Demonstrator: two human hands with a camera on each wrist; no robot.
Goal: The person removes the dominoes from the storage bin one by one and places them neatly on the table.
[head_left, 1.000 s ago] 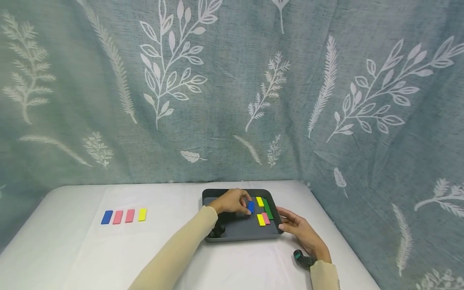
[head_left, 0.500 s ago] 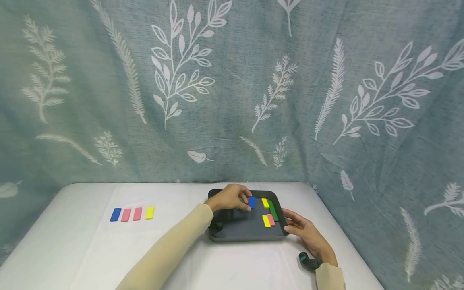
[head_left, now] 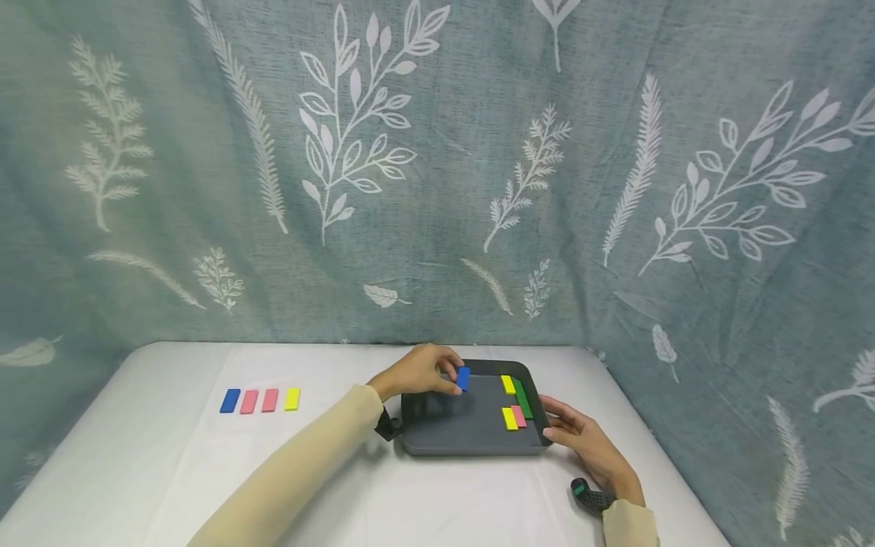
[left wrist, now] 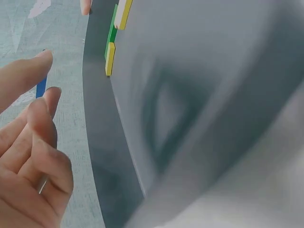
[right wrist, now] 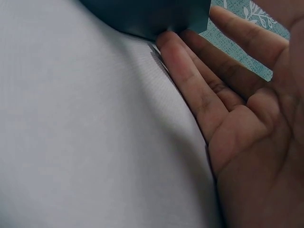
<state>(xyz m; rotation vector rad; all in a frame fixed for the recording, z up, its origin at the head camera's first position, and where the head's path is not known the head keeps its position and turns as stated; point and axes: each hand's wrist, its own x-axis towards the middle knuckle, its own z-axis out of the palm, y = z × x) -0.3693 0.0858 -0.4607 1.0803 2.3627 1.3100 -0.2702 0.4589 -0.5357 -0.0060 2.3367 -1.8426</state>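
Note:
The dark grey tray [head_left: 472,450] lies on the white table. My left hand [head_left: 417,374] pinches a blue block [head_left: 463,378] between thumb and fingertips, raised over the tray's back left part; in the left wrist view, the hand [left wrist: 35,137] hides most of the blue block [left wrist: 41,88]. Inside the tray, at the right, lie a green piece [head_left: 522,400], two yellow blocks [head_left: 508,385] and a pink block [head_left: 519,416]. At the tray's right side my right hand [head_left: 588,444] touches the outer wall, its fingers nearly straight in the right wrist view.
On the left of the white table [head_left: 171,471] stands a row of a blue block [head_left: 230,401], two pink blocks [head_left: 249,402] and a yellow block [head_left: 292,399]. A patterned green-grey cloth [head_left: 424,266] hangs behind the table and along its right side.
The head view has shifted a little. My left hand has drawn left and back relative to the tray, still holding the blue block. My right hand has stayed at the tray's side.

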